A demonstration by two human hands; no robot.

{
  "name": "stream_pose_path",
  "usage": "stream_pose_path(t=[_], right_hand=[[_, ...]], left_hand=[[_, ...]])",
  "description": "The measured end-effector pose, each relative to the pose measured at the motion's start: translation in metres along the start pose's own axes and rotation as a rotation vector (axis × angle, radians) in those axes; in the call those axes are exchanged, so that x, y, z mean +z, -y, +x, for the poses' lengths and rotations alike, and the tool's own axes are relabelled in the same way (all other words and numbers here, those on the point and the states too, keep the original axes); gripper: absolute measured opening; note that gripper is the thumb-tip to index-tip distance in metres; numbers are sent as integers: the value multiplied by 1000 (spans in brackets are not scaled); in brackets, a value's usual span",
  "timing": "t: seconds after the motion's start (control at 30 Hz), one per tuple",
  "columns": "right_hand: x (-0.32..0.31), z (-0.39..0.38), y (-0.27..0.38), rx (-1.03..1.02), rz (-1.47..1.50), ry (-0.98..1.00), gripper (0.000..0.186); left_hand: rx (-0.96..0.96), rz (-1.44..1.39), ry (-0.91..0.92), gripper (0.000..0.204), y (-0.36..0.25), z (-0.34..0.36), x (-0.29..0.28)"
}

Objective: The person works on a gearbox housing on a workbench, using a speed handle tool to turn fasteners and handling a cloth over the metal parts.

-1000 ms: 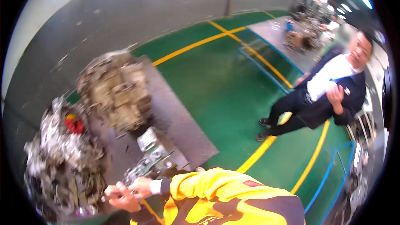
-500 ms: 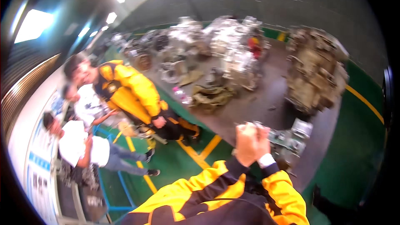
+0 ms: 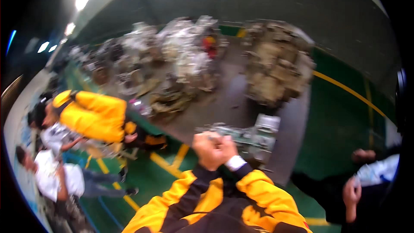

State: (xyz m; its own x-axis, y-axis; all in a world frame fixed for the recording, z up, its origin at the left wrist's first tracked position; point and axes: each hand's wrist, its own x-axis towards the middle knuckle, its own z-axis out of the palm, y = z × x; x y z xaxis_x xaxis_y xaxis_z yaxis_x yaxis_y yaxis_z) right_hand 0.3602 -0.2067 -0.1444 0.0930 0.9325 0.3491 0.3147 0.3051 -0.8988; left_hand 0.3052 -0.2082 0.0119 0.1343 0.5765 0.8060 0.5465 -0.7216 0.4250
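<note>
In front of my chest, my left hand [image 3: 205, 150] and my right hand [image 3: 227, 151] are drawn together with fingers curled in. Both are blurred by motion, and whatever lies between them is hidden. Just beyond them, at the near edge of a dark metal-topped table [image 3: 230, 88], lies a green and silver metal assembly [image 3: 242, 136]. A blocky silver part [image 3: 267, 124] stands at its right end. My fingers overlap this assembly in the picture; whether they touch it I cannot tell.
Farther back stand a big brownish machine casting [image 3: 276, 60] and several silver engine-like units [image 3: 189, 56]. A co-worker in a yellow and black jacket [image 3: 92, 114] stands left, near people in white shirts [image 3: 71, 174]. At right is another person's hand [image 3: 351, 194].
The view has swung to the right, so table and people sit farther left in it. A person in dark clothes has come into view at right. My hands stay together.
</note>
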Motion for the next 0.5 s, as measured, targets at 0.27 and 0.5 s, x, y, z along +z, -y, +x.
stream_pose_path(t=[0.27,0.5], right_hand=[[-45,8,64,80,-263,94,34],[-45,6,50,114,-248,137,24]], left_hand=[[-80,-24,128,37,-26,18,-7],[-148,-66,115,37,-28,11,0]])
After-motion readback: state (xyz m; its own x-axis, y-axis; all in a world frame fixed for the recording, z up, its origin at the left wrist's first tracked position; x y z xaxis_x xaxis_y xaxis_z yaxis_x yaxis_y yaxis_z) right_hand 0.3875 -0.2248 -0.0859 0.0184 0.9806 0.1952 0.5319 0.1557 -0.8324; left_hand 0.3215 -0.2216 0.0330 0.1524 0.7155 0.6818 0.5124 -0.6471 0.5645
